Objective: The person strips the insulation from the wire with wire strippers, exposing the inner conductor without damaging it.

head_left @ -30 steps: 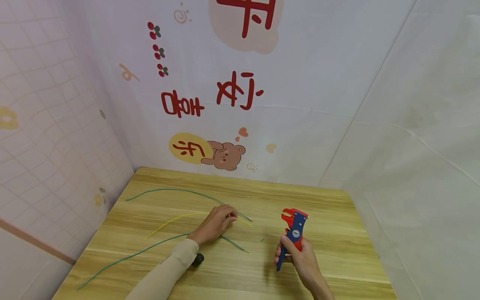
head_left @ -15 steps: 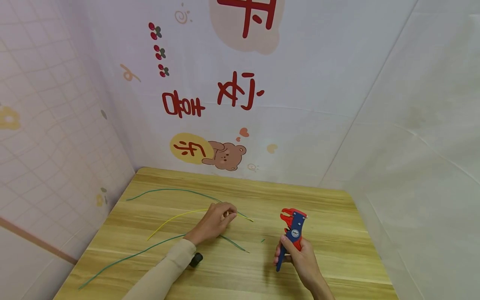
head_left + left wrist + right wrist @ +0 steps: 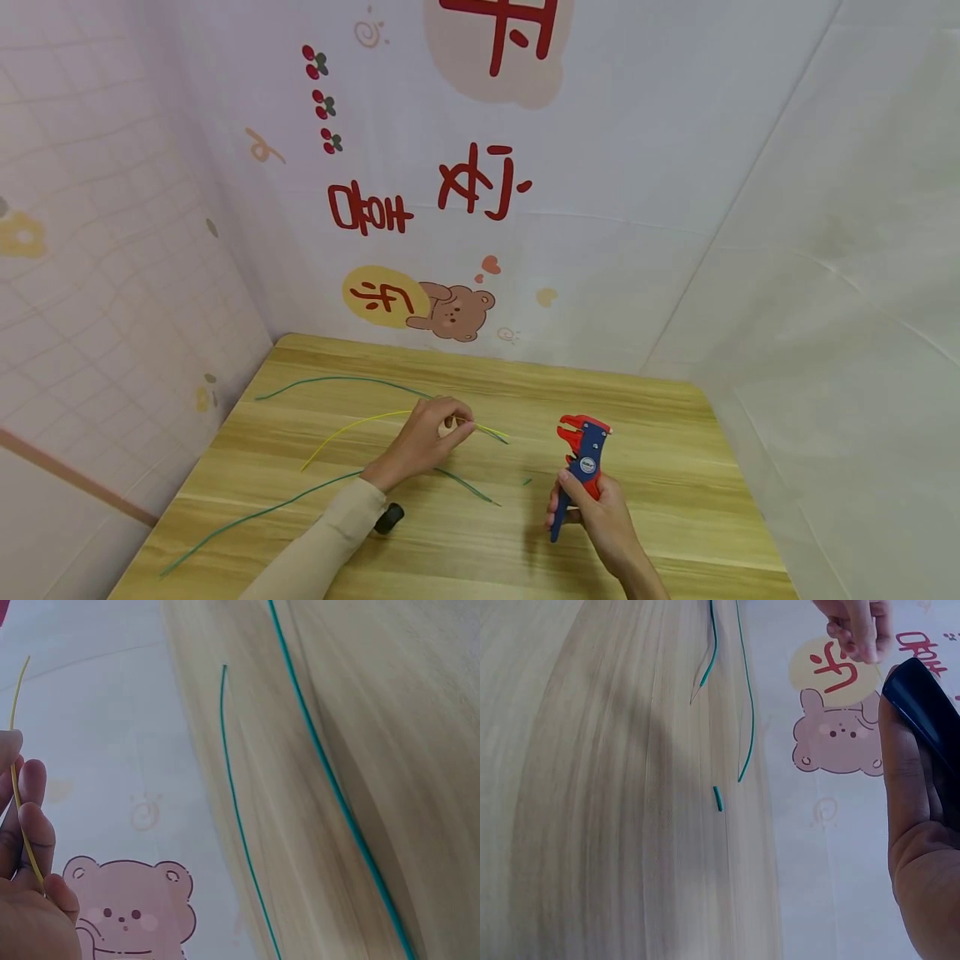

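Note:
My left hand (image 3: 422, 440) pinches a yellow wire (image 3: 16, 701) between thumb and fingertips, near one end, lifted a little above the table. The rest of that wire curves away to the left. In my right hand (image 3: 609, 518) I grip a blue and red wire stripper (image 3: 594, 442) by its handles, its red jaws pointing up and left. The right wrist view shows only its dark handle (image 3: 928, 701). One green wire (image 3: 330, 378) lies behind the left hand, and another green wire (image 3: 713, 649) with a thin bare end lies in front, partly hidden by the forearm.
A short green scrap of insulation (image 3: 718, 799) lies on the wooden table (image 3: 675, 500) between the hands. Beside the left sleeve is a small black object (image 3: 389, 518). A white printed cloth wall (image 3: 600, 250) stands along the table's back edge.
The left hand has risen slightly with the yellow wire, whose free end now stands higher and crosses the far green wire. The right hand and stripper have hardly moved.

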{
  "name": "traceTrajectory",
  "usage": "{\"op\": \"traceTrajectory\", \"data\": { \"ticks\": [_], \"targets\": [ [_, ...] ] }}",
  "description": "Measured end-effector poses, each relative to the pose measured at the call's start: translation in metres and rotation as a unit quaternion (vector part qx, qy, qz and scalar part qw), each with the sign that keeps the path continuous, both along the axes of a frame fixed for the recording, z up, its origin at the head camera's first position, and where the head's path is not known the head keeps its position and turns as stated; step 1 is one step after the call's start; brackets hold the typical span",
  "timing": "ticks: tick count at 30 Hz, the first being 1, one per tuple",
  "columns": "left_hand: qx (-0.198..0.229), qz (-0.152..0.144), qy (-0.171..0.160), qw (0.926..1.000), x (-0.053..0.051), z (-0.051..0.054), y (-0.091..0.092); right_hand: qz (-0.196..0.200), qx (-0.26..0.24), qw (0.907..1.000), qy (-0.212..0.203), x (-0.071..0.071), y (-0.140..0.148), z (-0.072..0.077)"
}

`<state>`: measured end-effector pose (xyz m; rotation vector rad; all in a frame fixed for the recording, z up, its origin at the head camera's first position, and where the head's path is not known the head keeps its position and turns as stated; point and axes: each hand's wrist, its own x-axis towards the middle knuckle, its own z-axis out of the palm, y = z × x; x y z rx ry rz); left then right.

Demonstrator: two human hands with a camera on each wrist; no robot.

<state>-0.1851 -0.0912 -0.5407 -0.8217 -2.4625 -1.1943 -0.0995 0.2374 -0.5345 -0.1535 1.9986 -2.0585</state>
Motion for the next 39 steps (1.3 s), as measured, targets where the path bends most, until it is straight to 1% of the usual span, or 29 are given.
{"op": "traceTrajectory", "data": {
  "ticks": [5, 9, 16, 20, 25, 32, 39],
  "targets": [
    [0.009, 0.001, 0.015, 0.9999, 0.004, 0.006, -0.002, 0.01, -0.004, 0.9999, 0.002, 0.0, -0.002, 0.001],
    [0.017, 0.0, 0.019, 0.9997, 0.007, 0.011, -0.004, 0.013, -0.003, 0.9999, -0.01, -0.001, -0.005, 0.001],
    [0.029, -0.003, 0.048, 0.9984, 0.009, 0.016, -0.005, 0.024, 0.001, 0.9996, -0.017, -0.001, -0.012, -0.002],
    [0.031, -0.001, 0.056, 0.9979, 0.01, 0.019, -0.005, 0.036, -0.001, 0.9992, -0.018, -0.002, -0.016, -0.003],
    [0.035, -0.002, 0.059, 0.9977, 0.012, 0.024, -0.004, 0.05, -0.005, 0.9987, -0.012, -0.003, -0.021, -0.004],
    [0.045, -0.003, 0.067, 0.9967, 0.014, 0.033, 0.0, 0.066, -0.012, 0.9977, -0.01, -0.004, -0.026, -0.004],
    [0.059, -0.009, 0.062, 0.9963, 0.014, 0.039, 0.002, 0.074, -0.014, 0.9972, -0.002, -0.004, -0.031, -0.003]
  ]
}}
